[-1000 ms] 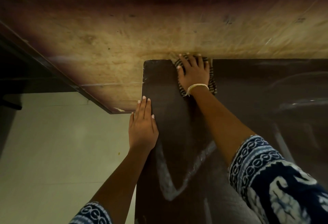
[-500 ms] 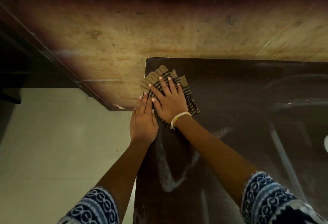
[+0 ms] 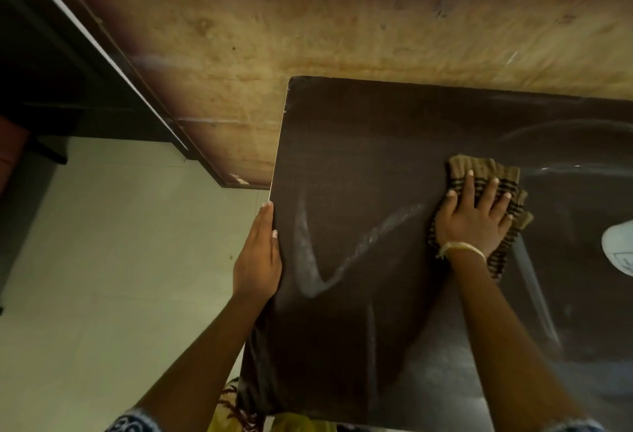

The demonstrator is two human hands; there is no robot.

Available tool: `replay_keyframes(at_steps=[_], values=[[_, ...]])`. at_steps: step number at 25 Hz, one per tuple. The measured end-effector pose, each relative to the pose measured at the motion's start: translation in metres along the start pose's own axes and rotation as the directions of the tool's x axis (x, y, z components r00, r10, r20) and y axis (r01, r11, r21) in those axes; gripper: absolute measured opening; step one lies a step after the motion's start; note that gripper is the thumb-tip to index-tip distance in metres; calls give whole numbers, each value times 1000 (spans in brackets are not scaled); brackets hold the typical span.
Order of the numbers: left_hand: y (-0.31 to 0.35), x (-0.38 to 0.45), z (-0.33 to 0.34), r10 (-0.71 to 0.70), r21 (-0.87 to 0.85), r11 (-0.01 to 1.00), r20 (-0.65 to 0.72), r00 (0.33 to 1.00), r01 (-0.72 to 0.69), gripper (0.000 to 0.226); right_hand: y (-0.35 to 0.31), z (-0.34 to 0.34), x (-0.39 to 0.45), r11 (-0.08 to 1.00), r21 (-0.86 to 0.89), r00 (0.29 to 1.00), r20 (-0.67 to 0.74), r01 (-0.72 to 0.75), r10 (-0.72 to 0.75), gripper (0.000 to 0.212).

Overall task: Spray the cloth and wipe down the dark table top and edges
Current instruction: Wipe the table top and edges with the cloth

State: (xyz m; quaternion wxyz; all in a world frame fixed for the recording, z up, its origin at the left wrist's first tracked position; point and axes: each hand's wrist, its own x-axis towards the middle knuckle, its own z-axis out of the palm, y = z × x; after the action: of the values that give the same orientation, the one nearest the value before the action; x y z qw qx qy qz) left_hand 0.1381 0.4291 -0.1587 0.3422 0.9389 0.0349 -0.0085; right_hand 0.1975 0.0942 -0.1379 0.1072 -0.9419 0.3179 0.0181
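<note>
Cloth (image 3: 486,188) flat under right hand (image 3: 474,221), seemingly pressed.

A worn, yellowish-brown wooden panel (image 3: 342,31) with dark knots and scratches fills the upper part of the view; its lower left corner is chipped pale. A dark strip with a thin white line (image 3: 102,55) runs diagonally along the panel's left side. Left of that lies a shadowed dark area, and a reddish shape (image 3: 12,154) shows at the left border. A pale greenish-white tiled floor (image 3: 102,277) spreads across the lower left. A white rounded object (image 3: 620,250) is cut off by the right border. At the bottom, yellow fabric with dark red pattern (image 3: 236,411) shows.
</note>
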Motion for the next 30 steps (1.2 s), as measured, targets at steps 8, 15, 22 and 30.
replay_keyframes(at_steps=[8, 15, 22, 30], values=[[-3, -4, 2, -26, 2, 1000, -38, 999, 26, 50, -172, 49, -143, 776, 63, 763, 148, 627, -629, 58], [0, -20, 3, -98, 13, 995, -15, 995, 98, 54, -52, 25, -49, 873, 11, 872, 16, 488, -488, 58], [0, -52, -3, -164, -75, 984, -23, 986, 162, 51, 58, -2, -77, 999, 35, 1000, 16, 1, -2, 62], [0, -53, -7, -164, -238, 958, -2, 986, 159, 48, -87, 43, -253, 757, 60, 743, 157, 651, -651, 58]])
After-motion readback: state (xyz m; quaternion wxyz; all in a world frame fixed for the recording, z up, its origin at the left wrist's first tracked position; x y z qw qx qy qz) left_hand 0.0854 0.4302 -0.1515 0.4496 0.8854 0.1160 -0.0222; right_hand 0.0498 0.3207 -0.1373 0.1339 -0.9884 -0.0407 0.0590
